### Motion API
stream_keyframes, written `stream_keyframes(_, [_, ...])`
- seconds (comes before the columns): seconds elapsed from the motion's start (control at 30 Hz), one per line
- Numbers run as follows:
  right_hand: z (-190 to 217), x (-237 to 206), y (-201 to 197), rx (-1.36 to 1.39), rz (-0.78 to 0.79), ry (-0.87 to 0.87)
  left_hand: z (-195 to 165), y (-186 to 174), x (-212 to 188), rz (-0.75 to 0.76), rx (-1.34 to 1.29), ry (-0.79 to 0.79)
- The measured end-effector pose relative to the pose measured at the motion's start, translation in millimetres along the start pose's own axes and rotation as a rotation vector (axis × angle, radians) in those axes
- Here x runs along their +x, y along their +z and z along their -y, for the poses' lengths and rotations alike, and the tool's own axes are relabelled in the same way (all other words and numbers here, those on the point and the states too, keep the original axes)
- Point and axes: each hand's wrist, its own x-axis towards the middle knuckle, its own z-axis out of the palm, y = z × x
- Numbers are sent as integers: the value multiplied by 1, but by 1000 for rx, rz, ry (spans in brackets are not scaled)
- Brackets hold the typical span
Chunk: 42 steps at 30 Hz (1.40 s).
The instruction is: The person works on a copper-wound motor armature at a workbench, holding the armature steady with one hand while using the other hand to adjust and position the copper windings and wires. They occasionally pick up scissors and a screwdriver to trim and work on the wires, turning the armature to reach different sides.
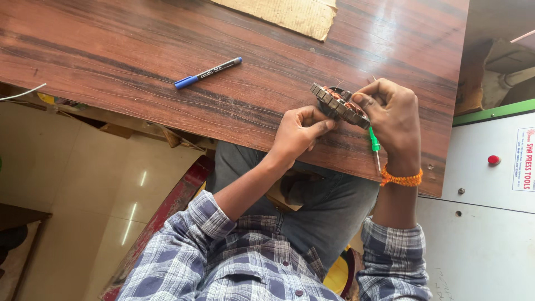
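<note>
bright, even daylight fills the scene. a pale glare streaks the wooden table (139, 50) toward its far right, and soft reflections shine on the tiled floor (83, 184) at the left. shadows are faint and short under the hands. focus is sharp across the middle; the checked shirt (239, 262) close to the camera looks slightly soft. straight edges bend a little near the borders.

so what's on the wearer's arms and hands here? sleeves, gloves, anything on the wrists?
Both hands are bare, no gloves. Left hand and right hand come from a blue, grey and white plaid shirt, sleeves rolled up the forearms. An orange thread band circles the right wrist.
</note>
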Motion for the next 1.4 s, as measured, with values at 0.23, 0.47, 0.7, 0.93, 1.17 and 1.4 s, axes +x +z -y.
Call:
stream_keyframes(0.23, [-27, 15, -4, -156, -42, 18, -2, 17, 5, -116, 153, 170])
stream_keyframes(0.47, [-39, 1, -8, -171, -116, 45, -28, 19, -18, -427, 964, 922])
stream_keyframes(0.7, [-29, -30, -30, 6, -126, 173, -68, -20, 49, 561, 1135, 950])
stream_keyframes(0.93, [-3, -64, -14, 224, -19, 84, -78, -27, 58, 710, 1019, 803])
stream_keyframes(1.17, [-3, -79, 35, -213, -109, -218, -80, -26, 65, 725, 1068, 912])
stream_keyframes(1.4, [-33, -86, 56, -219, -91, -415, -71, -24, 33, 506, 1289, 1198])
